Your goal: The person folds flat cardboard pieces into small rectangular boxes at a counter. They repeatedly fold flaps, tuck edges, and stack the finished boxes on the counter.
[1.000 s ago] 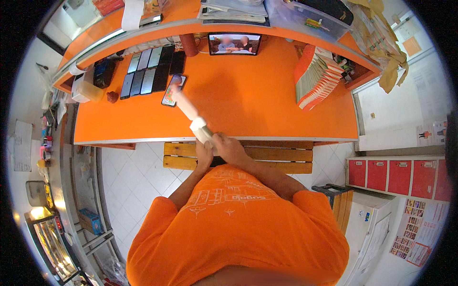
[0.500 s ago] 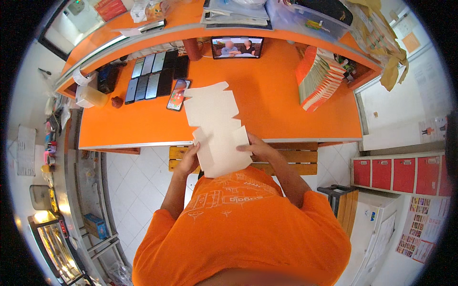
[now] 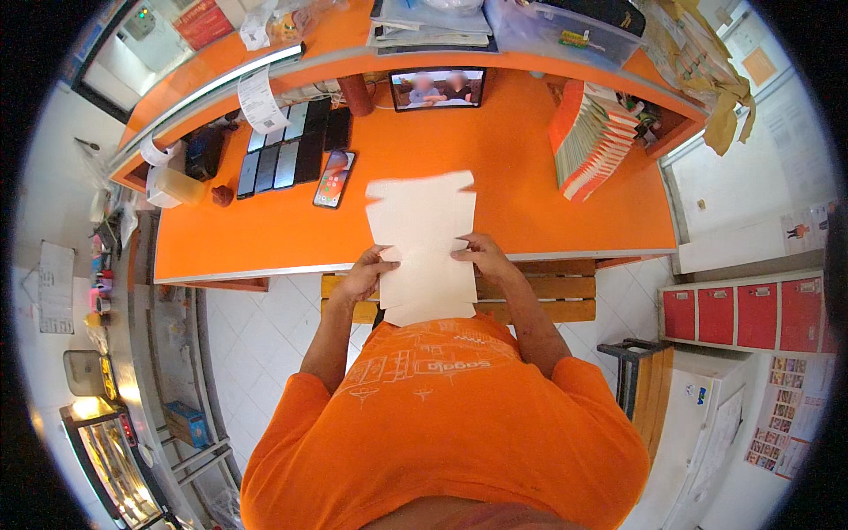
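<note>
A flat, die-cut cardboard box blank (image 3: 426, 234), pale and unprinted on the visible face, extends from my shirt out over the near edge of the orange counter (image 3: 548, 221). My left hand (image 3: 364, 272) grips its left edge, thumb on top. On the opposite edge my right hand (image 3: 484, 256) pinches it the same way, fingers mostly hidden beneath. Notches and small flaps show along its sides and at its far end. Beyond it, to the left, lies a phone (image 3: 335, 179) with a lit screen.
Several dark phones (image 3: 287, 159) lie in rows at the counter's left. A tablet (image 3: 437, 89) playing a video stands at the back. To the right is a stack of folded orange-and-white cartons (image 3: 590, 146). A paper receipt (image 3: 260, 102) hangs from the shelf. A wooden bench (image 3: 552, 291) is below.
The box blank has turned from a leftward tilt to nearly straight and lies flatter. Both hands have shifted along its edges, still holding it. A receipt now hangs down from the upper shelf.
</note>
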Demonstrator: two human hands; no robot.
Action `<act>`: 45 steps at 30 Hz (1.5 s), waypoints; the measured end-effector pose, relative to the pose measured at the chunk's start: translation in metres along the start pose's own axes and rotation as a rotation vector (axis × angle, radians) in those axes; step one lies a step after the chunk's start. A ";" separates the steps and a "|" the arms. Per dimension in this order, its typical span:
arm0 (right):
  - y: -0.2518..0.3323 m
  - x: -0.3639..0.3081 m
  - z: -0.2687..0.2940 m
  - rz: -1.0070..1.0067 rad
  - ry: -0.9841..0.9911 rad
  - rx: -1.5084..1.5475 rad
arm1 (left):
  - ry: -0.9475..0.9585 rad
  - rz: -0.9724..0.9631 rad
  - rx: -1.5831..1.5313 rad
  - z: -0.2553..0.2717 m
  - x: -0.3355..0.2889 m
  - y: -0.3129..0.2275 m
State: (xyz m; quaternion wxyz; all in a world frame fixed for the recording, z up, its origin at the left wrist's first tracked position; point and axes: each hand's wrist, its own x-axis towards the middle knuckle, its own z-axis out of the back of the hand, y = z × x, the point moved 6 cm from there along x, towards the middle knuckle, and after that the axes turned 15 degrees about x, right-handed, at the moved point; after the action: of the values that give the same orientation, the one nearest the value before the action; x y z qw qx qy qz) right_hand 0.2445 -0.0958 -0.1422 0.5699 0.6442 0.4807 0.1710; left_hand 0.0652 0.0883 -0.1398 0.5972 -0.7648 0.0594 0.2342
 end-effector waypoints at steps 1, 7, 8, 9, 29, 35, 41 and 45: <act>-0.004 0.001 0.000 0.009 0.065 0.032 | 0.021 0.044 0.010 -0.002 0.001 0.003; 0.001 0.016 0.012 0.043 0.106 0.033 | -0.065 -0.203 0.094 -0.011 0.016 -0.026; 0.005 0.020 0.017 -0.021 0.051 0.073 | -0.085 -0.129 0.153 -0.011 0.022 -0.027; 0.010 0.023 0.022 -0.086 -0.006 0.113 | -0.065 -0.109 0.196 -0.015 0.029 -0.030; -0.093 -0.036 0.028 -0.525 0.310 -0.103 | 0.055 0.261 0.023 -0.029 -0.017 0.111; -0.071 -0.037 0.029 -0.223 0.131 0.396 | -0.108 0.107 0.133 -0.034 -0.005 0.056; -0.031 -0.052 0.023 -0.192 0.165 0.924 | -0.297 -0.030 0.143 -0.020 0.038 0.018; -0.041 -0.046 0.054 -0.074 -0.307 0.619 | -0.217 -0.036 0.097 -0.045 0.055 0.017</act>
State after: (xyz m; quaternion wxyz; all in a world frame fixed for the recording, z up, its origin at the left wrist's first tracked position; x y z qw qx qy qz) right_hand 0.2465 -0.1687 -0.1803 0.4190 0.7868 0.4415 -0.1024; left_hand 0.1208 0.0514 -0.1700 0.6404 -0.7061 -0.0082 0.3019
